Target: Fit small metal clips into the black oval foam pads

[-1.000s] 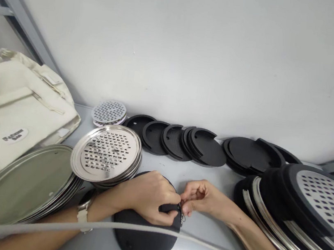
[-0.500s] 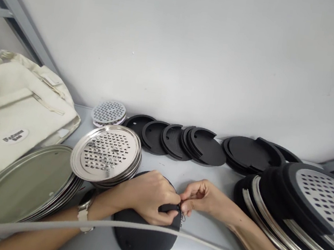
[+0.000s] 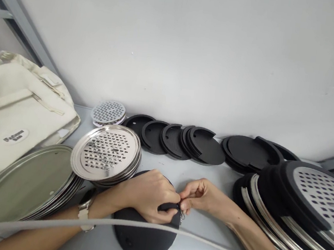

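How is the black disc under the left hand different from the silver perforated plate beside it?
Colour: the black disc is dark and dull; the silver perforated plate is pale and shiny.
Surface: the plate has rows of openings, while the disc's visible part is mostly plain.
Place: the disc lies under the left hand; the plate tops a stack.
Both look roughly round.

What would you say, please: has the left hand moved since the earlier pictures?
No; the left hand shows no clear shift in any direction against the stack of perforated metal plates beside it.
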`<action>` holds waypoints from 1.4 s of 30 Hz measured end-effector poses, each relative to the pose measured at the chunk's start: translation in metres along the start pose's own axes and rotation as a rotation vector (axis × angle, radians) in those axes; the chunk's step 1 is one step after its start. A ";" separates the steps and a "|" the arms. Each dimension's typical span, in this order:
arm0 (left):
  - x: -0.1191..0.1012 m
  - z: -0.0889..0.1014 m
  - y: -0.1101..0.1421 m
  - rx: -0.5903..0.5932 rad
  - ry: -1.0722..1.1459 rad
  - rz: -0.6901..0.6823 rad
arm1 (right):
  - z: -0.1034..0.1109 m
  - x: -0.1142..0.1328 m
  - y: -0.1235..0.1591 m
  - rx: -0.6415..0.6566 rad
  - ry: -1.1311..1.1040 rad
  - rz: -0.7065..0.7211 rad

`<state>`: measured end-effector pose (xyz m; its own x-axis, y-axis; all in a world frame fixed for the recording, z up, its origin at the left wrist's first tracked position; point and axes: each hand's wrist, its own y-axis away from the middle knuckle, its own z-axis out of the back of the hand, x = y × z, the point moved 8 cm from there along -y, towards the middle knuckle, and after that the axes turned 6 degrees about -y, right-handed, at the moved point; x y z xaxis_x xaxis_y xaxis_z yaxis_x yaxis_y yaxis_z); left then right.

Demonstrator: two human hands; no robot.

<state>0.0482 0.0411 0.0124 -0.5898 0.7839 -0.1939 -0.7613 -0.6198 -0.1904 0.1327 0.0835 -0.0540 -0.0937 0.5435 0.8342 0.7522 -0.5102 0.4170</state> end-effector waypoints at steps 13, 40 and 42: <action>-0.001 0.002 0.000 -0.020 -0.023 0.007 | -0.001 0.003 0.002 0.006 0.004 0.007; 0.005 0.004 -0.001 -0.074 -0.072 0.083 | -0.002 0.022 0.008 -0.033 0.141 0.142; 0.005 0.004 0.000 -0.075 -0.073 0.087 | -0.003 0.024 0.008 -0.031 0.155 0.151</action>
<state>0.0446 0.0453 0.0153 -0.6729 0.7259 -0.1424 -0.6857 -0.6843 -0.2481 0.1347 0.0908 -0.0297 -0.0826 0.3514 0.9326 0.7454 -0.5993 0.2918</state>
